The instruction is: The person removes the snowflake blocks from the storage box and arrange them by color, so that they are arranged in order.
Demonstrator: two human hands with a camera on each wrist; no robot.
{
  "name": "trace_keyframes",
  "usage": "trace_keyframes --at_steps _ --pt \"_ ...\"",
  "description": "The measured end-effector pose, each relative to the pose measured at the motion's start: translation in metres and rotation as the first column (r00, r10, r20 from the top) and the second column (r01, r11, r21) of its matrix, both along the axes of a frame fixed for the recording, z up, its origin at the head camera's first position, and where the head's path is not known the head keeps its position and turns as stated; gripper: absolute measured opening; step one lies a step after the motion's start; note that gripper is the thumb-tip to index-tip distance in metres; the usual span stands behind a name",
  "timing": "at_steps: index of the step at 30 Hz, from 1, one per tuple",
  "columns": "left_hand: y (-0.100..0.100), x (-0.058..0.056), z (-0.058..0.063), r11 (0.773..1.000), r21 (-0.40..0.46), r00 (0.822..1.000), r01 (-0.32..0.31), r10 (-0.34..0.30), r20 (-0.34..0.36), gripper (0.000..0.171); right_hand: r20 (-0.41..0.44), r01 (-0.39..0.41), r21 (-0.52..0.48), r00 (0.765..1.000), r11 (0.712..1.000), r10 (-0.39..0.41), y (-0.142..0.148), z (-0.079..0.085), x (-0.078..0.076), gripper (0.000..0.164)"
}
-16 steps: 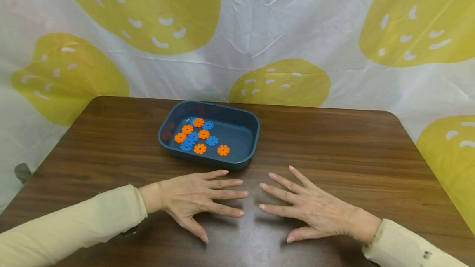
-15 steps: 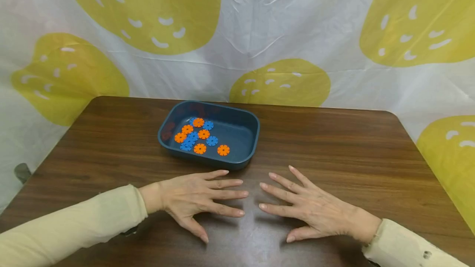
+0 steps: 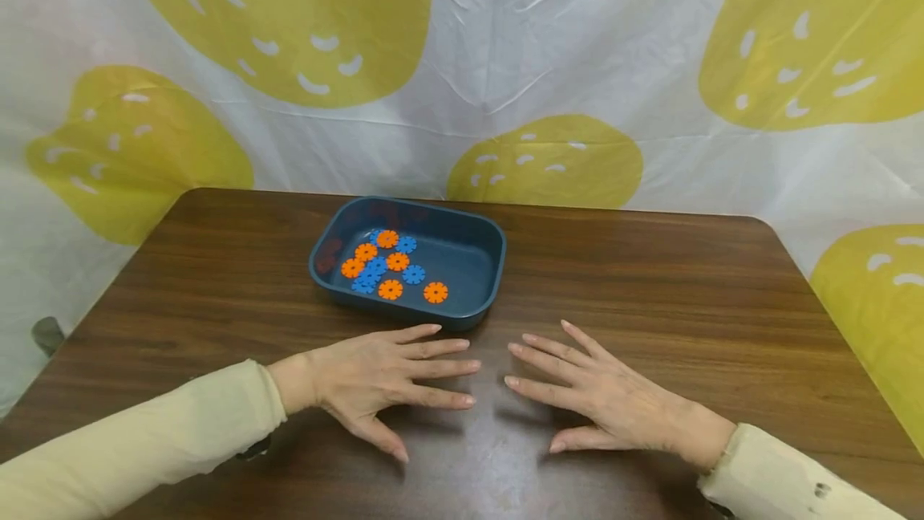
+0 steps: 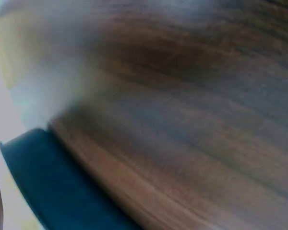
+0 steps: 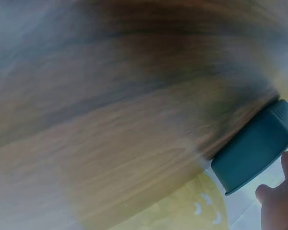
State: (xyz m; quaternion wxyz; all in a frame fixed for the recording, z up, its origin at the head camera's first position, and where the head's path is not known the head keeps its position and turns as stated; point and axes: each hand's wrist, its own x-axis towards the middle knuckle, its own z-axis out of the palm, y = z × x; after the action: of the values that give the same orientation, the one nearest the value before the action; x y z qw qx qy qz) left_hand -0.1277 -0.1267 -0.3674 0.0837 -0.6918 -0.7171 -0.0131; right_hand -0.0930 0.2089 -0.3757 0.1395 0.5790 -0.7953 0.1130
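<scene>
In the head view a dark blue rectangular tray (image 3: pixel 484 295) with rounded corners stands left of the middle of the table. Inside it lie several flat notched discs, orange (image 3: pixel 435 292) and blue (image 3: pixel 414 274), mostly bunched toward its left side. Just in front of the tray, my left hand (image 3: pixel 378 375) is spread palm down, holding nothing. Facing it from the right, my right hand (image 3: pixel 609 396) is likewise spread, palm down, with nothing in it. A small gap parts the two sets of fingertips. Both wrist views catch the tray's outer wall (image 5: pixel 257 148) and a bit of finger.
The brown wood-grain table (image 3: pixel 650 287) reaches back to a white curtain (image 3: pixel 563 38) printed with yellow lemon shapes. A small dark grey object (image 3: pixel 47 335) shows beyond the table's left edge.
Both hands have shifted very slightly, their thumbs and fingers a little higher in the head view. The tray and discs stay in place.
</scene>
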Motion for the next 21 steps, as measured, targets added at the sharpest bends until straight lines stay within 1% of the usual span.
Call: trace_keyframes --at_steps 3,5,6,8,9,10,11,13,14,16,18,20,21 --pt "-0.004 -0.005 0.007 0.996 0.057 0.997 -0.069 0.067 0.034 0.085 0.058 0.043 -0.091 0.998 0.995 -0.038 -0.003 0.004 -0.005 0.063" --pt "-0.009 -0.012 0.013 0.986 0.109 0.99 -0.129 0.122 0.065 0.086 0.111 0.085 -0.176 0.992 0.981 -0.066 -0.007 0.008 -0.01 0.057" --pt "-0.012 -0.016 0.016 0.977 0.136 0.984 -0.164 0.154 0.086 0.087 0.139 0.114 -0.216 0.987 0.97 -0.085 -0.009 0.01 -0.012 0.055" --pt "-0.02 -0.026 0.021 0.952 0.189 0.967 -0.239 0.216 0.135 0.086 0.186 0.165 -0.306 0.976 0.938 -0.111 -0.015 0.014 -0.019 0.05" --pt "-0.025 -0.031 0.024 0.937 0.213 0.955 -0.278 0.246 0.164 0.086 0.217 0.191 -0.344 0.969 0.919 -0.12 -0.018 0.016 -0.023 0.047" --pt "-0.031 -0.037 0.026 0.917 0.232 0.939 -0.324 0.283 0.195 0.085 0.242 0.218 -0.374 0.961 0.901 -0.132 -0.021 0.017 -0.027 0.045" --pt "-0.038 -0.043 0.028 0.894 0.247 0.918 -0.375 0.321 0.234 0.085 0.268 0.249 -0.397 0.952 0.883 -0.148 -0.025 0.018 -0.031 0.044" --pt "-0.052 -0.054 0.03 0.837 0.272 0.864 -0.475 0.385 0.323 0.082 0.319 0.307 -0.435 0.932 0.846 -0.174 -0.033 0.02 -0.04 0.043" --pt "-0.058 -0.059 0.03 0.804 0.28 0.833 -0.524 0.415 0.367 0.08 0.345 0.333 -0.451 0.921 0.828 -0.182 -0.037 0.021 -0.044 0.043" --pt "-0.072 -0.07 0.03 0.734 0.292 0.766 -0.613 0.461 0.449 0.077 0.419 0.388 -0.474 0.889 0.79 -0.185 -0.046 0.023 -0.051 0.044" --pt "-0.083 -0.079 0.029 0.669 0.3 0.702 -0.68 0.475 0.531 0.072 0.491 0.43 -0.497 0.856 0.754 -0.164 -0.055 0.024 -0.058 0.043" --pt "-0.094 -0.086 0.027 0.606 0.297 0.642 -0.737 0.491 0.589 0.069 0.553 0.462 -0.511 0.822 0.725 -0.133 -0.063 0.025 -0.064 0.042" --pt "-0.098 -0.089 0.025 0.58 0.291 0.614 -0.761 0.5 0.611 0.067 0.578 0.476 -0.514 0.807 0.714 -0.122 -0.067 0.025 -0.067 0.041"
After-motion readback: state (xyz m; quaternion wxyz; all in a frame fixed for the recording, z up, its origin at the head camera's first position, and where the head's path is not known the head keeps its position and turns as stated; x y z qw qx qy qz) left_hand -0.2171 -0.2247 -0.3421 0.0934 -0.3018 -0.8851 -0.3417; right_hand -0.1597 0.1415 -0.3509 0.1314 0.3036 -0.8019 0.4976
